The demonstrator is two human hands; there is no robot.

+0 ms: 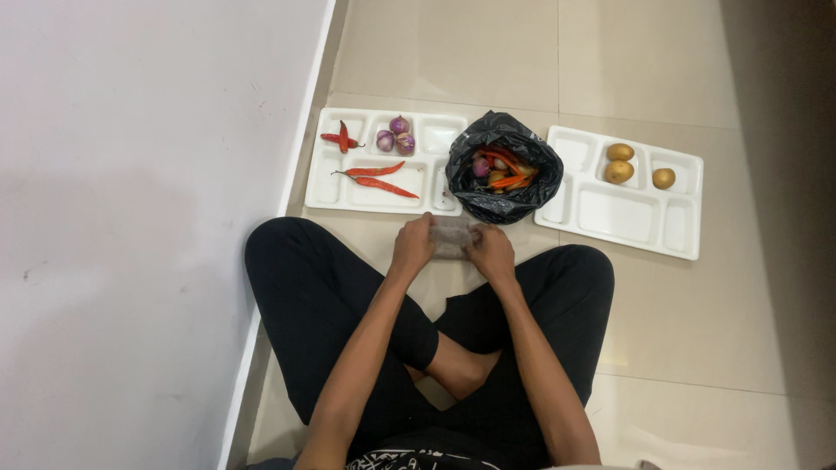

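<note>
Head view: the person sits cross-legged on a tiled floor (714,331) beside a white wall (131,218). The left hand (413,246) and the right hand (490,252) are both closed around a small clear plastic bag (453,237), held between them just in front of the black bag (503,167), one hand at each end of it. What the clear bag holds cannot be told. In judgement, the step in hand is working this clear bag with the fingers; to do it well, keep one hand steady as an anchor, let the other do the pulling, and hold the bag low and close to the black bag so nothing scatters over the tiles. The black bag stands open between two white compartment trays and holds a mix of red chillies, an onion and other produce; its contents overlap too much to count. Count on the left tray (435,135): two red chillies (341,137) crossed in the far left compartment, two long red chillies (376,177) in the large near compartment, and three purple onions (395,136) in the far middle compartment. Count on the right tray (627,216): three potatoes (620,163), two together in one compartment and one in the adjoining compartment.
</note>
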